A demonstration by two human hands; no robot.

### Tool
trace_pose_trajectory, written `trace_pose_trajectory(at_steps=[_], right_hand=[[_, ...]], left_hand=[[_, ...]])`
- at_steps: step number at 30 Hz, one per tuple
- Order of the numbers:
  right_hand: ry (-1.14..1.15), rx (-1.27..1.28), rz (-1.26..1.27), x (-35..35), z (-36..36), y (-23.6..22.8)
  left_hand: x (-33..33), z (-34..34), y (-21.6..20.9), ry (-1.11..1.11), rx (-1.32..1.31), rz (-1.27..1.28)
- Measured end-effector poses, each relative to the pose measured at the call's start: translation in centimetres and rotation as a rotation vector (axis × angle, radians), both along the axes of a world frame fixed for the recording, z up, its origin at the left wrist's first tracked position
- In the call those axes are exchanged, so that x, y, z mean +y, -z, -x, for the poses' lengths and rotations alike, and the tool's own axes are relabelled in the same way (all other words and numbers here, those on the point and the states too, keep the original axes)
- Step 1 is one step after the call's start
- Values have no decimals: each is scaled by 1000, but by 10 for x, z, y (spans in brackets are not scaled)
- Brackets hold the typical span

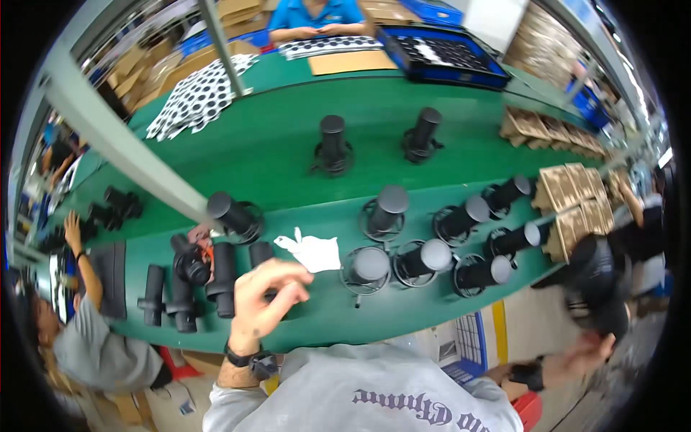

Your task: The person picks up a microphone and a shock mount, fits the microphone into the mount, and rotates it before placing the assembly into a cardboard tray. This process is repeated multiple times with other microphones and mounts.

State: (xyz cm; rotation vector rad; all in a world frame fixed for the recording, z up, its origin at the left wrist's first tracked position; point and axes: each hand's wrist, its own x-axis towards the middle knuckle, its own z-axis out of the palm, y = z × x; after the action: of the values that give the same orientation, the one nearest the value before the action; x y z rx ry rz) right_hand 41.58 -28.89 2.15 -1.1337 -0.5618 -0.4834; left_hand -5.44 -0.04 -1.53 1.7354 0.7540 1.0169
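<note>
My left hand (268, 297) is raised over the near side of the green bench, its fingers loosely bent and thumb a little apart. Behind it a black cylinder (260, 252) is partly covered; I see no grip on it. A white glove or cloth (314, 250) lies just beyond my fingertips. Left of the hand are several black cylindrical units, among them one with a wide collar (225, 281). Far out to the right, past the bench edge, my right hand (586, 353) is smeared by motion. Just above it is a blurred black object (596, 284); whether I hold it is unclear.
Several black cylinders on round ring bases, such as one (389, 212), stand across the bench. Cardboard inserts (572, 209) are stacked at right. A blue tray (453, 57) sits at the back before a co-worker (317, 18). Another person (108, 353) sits left. A metal post (129, 147) crosses the left side.
</note>
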Motion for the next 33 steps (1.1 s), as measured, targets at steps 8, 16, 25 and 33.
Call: trace_pose_trajectory(at_steps=[8,16,25,33], right_hand=[[-1104,525,58,182,138,30],[-1383,712,12,201,154,38],[-1460,677,44,207,163,31],[-1429,576,99,206,163,20]], left_hand=[[-8,-106,-56,307,-85,182],[-18,-95,-59,139,59,-382],[-23,-86,-68,113,16,-560],[-28,-81,-77,211,132,-704]])
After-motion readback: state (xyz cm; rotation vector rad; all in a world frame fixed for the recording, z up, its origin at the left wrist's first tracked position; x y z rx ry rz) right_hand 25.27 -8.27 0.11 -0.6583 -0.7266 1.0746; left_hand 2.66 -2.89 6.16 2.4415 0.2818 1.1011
